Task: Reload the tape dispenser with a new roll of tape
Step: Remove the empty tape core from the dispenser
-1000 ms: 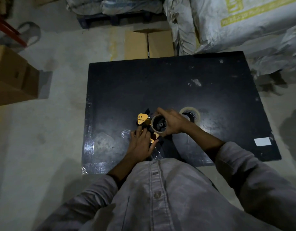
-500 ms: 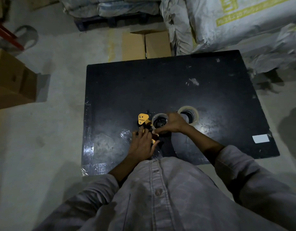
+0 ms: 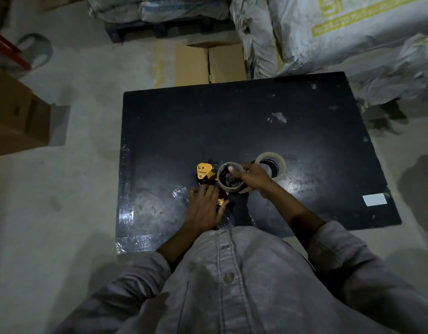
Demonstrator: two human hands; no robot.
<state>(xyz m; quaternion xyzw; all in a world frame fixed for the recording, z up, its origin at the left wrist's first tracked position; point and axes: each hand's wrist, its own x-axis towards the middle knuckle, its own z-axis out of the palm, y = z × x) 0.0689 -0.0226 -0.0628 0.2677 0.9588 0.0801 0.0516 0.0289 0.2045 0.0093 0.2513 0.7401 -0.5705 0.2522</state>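
The room had a bare concrete floor (image 3: 75,189), and a black desk (image 3: 232,121) stood on it in dim light. Behind the desk were large pale sacks (image 3: 352,32) and a flat cardboard box (image 3: 208,63). Another brown carton (image 3: 12,116) sat well apart at the left edge of the view. Crinkled clear film (image 3: 126,213) clung to the desk's left edge, and a small white label (image 3: 374,199) lay near its right corner.

The yellow tape dispenser (image 3: 204,171) lay on its side near the front of the desk, just ahead of the person's grey buttoned shirt (image 3: 232,285). The left hand (image 3: 205,208) rested on the dispenser's lower part. Its fingers lay fairly straight over the part and its thumb was spread to the side, pressing rather than curling round it.

A thin-walled grey ring (image 3: 228,189) sat around the dispenser's dark hub. The right hand (image 3: 254,177) gripped this ring, one fingertip hooked over its far rim and the thumb against its near wall.

A fuller roll of tape (image 3: 279,162) lay flat on the desk just beyond the right hand, partly hidden by its knuckles. It was close beside the ring, but whether the two touched could not be told.
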